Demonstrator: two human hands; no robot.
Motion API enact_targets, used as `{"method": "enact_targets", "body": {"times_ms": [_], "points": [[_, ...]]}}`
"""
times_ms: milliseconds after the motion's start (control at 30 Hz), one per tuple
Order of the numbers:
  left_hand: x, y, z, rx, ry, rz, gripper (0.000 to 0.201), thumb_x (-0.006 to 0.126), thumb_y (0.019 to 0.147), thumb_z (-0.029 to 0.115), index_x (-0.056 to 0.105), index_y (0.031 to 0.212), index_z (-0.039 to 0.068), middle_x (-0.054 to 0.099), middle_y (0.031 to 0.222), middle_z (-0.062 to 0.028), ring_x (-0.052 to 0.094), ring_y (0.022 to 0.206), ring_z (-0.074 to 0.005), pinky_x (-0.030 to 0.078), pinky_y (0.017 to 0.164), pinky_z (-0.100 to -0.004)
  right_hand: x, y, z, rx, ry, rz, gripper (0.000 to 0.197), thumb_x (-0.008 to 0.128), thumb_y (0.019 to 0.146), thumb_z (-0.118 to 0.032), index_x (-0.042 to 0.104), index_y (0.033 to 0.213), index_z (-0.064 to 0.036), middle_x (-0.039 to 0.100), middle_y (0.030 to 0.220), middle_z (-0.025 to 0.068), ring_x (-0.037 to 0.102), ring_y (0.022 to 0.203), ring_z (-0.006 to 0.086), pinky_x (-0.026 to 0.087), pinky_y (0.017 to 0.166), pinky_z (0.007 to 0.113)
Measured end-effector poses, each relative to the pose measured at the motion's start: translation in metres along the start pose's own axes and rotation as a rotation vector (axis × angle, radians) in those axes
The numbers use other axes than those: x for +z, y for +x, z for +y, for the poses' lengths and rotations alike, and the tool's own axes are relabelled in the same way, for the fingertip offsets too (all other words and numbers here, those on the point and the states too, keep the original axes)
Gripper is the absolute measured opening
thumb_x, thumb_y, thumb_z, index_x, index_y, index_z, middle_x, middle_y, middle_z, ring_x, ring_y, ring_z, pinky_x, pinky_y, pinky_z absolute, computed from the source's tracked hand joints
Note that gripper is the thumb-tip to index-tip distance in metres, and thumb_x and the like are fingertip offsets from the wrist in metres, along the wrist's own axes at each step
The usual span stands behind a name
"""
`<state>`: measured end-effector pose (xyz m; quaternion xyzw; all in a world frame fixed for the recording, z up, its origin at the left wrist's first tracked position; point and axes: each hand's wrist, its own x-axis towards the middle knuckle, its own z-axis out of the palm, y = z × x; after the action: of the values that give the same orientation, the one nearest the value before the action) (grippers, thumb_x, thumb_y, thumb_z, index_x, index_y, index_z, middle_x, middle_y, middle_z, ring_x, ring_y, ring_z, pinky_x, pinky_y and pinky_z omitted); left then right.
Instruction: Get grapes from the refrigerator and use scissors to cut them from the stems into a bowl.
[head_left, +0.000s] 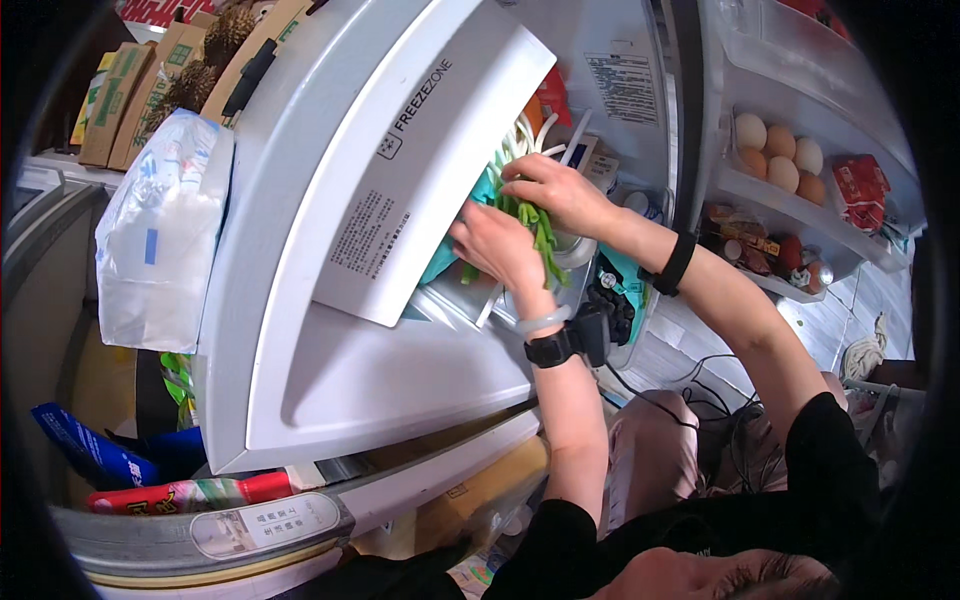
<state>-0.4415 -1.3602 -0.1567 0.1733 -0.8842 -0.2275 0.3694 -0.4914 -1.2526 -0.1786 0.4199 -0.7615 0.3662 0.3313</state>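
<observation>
A bundle of scallions (537, 222), white stalks pointing away and green leaves toward me, lies partly in a teal plastic bag (440, 258) inside the open fridge. My left hand (500, 245) is closed at the bag's edge, its fingertips curled over the teal plastic beside the green leaves. Just beyond it, my right hand (565, 198) bends its fingers over the scallions near where white turns to green. Parts of the bundle are hidden beneath both hands. To the left stands a white flap panel (400, 190) with printed text.
An open door rack holds several eggs (780, 150) and a red packet (860, 190). Left of the fridge door (225, 400) sits a white plastic package (160, 240), with cardboard boxes (150, 90) behind. A chest freezer rim (400, 500) runs below. Black cables (700, 390) trail near my legs.
</observation>
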Motion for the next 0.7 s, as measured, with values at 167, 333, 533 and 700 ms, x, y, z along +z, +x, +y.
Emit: {"method": "enact_targets", "body": {"times_ms": [167, 333, 533, 700], "points": [[-0.02, 0.02, 0.014, -0.098, -0.46, -0.052, 0.033, 0.046, 0.086, 0.015, 0.053, 0.111, -0.006, 0.051, 0.116, -0.0256, 0.047, 0.104, -0.0411, 0.038, 0.086, -0.0436, 0.011, 0.008, -0.002, 0.02, 0.047, -0.155, 0.042, 0.065, 0.058, -0.005, 0.051, 0.097, 0.0004, 0.049, 0.101, 0.0128, 0.05, 0.099, 0.0291, 0.044, 0.084, 0.036], [-0.031, -0.006, 0.014, 0.09, -0.134, -0.161, 0.04, 0.053, 0.08, 0.014, 0.05, 0.118, 0.002, 0.045, 0.123, -0.0221, 0.039, 0.114, -0.0365, 0.033, 0.093, -0.0421, 0.026, 0.012, 0.01, 0.111, 0.097, -0.161, 0.05, 0.064, 0.058, -0.005, 0.042, 0.102, 0.0003, 0.044, 0.099, 0.0154, 0.046, 0.096, 0.0324, 0.04, 0.083, 0.039], [-0.008, -0.027, -0.006, 0.197, 0.109, 0.011, 0.017, 0.065, 0.072, 0.011, 0.061, 0.089, 0.012, 0.052, 0.093, -0.0054, 0.049, 0.097, -0.0252, 0.036, 0.08, -0.0399, 0.018, 0.013, 0.012, 0.088, 0.306, -0.177, 0.046, 0.061, 0.062, -0.004, 0.044, 0.105, -0.0012, 0.046, 0.1, 0.0154, 0.047, 0.099, 0.0327, 0.039, 0.083, 0.04], [-0.002, -0.02, -0.014, 0.196, 0.192, 0.127, 0.014, 0.065, 0.069, 0.008, 0.063, 0.082, 0.012, 0.053, 0.09, -0.0018, 0.051, 0.09, -0.0223, 0.033, 0.081, -0.0377, 0.006, 0.005, 0.011, 0.101, 0.396, -0.175, 0.058, 0.055, 0.064, 0.003, 0.041, 0.119, -0.0034, 0.047, 0.114, 0.0162, 0.045, 0.108, 0.0324, 0.036, 0.092, 0.04]]}}
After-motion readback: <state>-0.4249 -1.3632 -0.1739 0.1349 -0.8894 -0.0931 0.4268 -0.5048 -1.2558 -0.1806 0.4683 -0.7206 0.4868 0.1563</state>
